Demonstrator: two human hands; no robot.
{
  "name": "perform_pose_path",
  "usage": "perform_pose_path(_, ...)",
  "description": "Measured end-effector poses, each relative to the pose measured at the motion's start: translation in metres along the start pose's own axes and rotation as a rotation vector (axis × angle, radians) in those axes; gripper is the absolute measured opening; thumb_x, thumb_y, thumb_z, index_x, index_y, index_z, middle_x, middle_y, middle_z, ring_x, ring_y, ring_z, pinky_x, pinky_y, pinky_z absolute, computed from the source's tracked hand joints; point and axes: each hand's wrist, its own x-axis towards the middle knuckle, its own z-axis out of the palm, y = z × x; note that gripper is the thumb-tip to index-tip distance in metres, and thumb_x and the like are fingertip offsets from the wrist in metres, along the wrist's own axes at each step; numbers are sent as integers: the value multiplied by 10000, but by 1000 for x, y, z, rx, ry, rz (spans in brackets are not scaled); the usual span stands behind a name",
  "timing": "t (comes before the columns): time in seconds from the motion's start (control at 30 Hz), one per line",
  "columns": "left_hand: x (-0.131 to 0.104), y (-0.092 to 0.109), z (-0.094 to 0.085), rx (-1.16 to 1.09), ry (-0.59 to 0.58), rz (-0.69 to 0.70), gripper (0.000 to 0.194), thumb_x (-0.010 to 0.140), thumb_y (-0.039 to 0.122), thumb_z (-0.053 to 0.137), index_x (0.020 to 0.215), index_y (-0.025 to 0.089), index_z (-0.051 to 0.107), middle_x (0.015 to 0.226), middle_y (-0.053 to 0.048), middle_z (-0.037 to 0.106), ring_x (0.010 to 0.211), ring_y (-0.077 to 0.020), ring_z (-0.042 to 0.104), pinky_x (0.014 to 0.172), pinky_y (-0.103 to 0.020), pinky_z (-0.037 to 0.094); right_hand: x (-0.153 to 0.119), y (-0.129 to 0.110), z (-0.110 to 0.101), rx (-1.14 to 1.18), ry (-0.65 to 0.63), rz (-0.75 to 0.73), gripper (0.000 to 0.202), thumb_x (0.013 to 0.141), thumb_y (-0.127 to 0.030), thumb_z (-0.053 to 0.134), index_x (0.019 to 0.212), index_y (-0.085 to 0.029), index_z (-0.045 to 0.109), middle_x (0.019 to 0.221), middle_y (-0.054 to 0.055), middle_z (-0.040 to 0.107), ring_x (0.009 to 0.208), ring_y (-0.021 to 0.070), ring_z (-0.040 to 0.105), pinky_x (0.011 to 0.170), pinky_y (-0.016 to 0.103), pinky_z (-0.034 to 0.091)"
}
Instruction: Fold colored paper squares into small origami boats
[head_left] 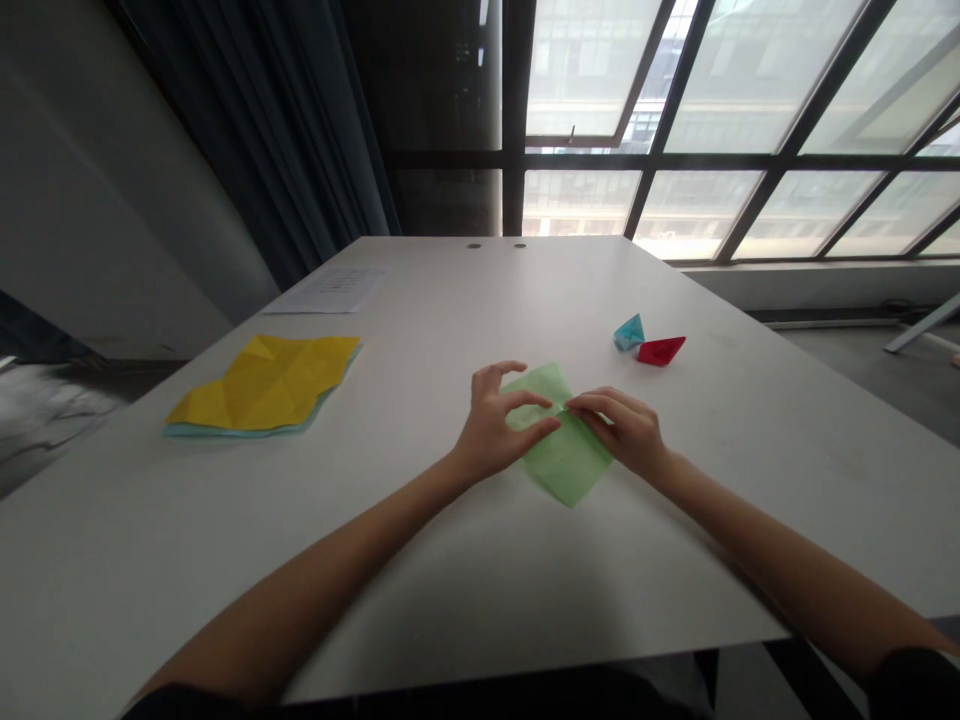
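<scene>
A light green sheet of origami paper [574,460], partly folded, is between my hands above the near half of the white table [450,560]. My right hand [626,425] pinches the paper near its middle, thumb and fingertips pressed together. On the paper's left side is my left hand [495,420], its thumb and fingers spread apart with a gap between the tips. Whether the left fingers touch the sheet I cannot tell. Beyond my right hand lie a small folded blue paper piece [629,332] and a folded red paper piece [661,351], close together.
Creased yellow paper [262,380] lies on light blue paper [300,424] at the table's left. Behind it is a printed white sheet [328,290]. A dark curtain [277,120] hangs beyond the left edge, and windows [585,200] line the far side.
</scene>
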Motion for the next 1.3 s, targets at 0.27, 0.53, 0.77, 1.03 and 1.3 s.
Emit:
perform_pose_path(0.27,-2,-4,3,82,-133,283,165,814,282,512,860,197,645,780,-31,678,744,-148,599,731,-276,439,-1,-1,2,-4,5,-16,187,794,-106,522,942,-196,593,820,51,645,743,138,599,679,261,498)
perform_pose_path(0.53,-7,-5,5,90,-205,232,208,824,287,497,946,175,623,848,-28,689,709,-132,635,649,-213,466,0,1,2,-63,44,8,180,785,-108,539,928,-203,596,787,40,650,721,142,598,671,269,492)
perform_pose_path(0.77,-12,-11,10,77,-200,157,233,849,283,457,1002,196,609,894,-19,689,746,-141,644,671,-225,474,2,3,-1,-98,73,21,163,780,-106,549,902,-200,602,776,35,657,716,140,604,670,265,491)
perform_pose_path(1.03,-9,-20,9,-106,10,-39,240,731,321,610,917,171,632,813,-41,653,705,-131,592,643,-237,479,5,10,-10,-179,188,71,129,783,-128,554,867,-212,604,772,19,663,702,135,617,650,249,493)
perform_pose_path(1.3,-8,-17,13,-534,20,-357,330,670,361,659,931,159,660,777,-45,664,685,-130,607,655,-240,487,4,10,-8,-178,176,69,116,785,-128,552,859,-204,600,767,20,660,700,133,616,644,242,490)
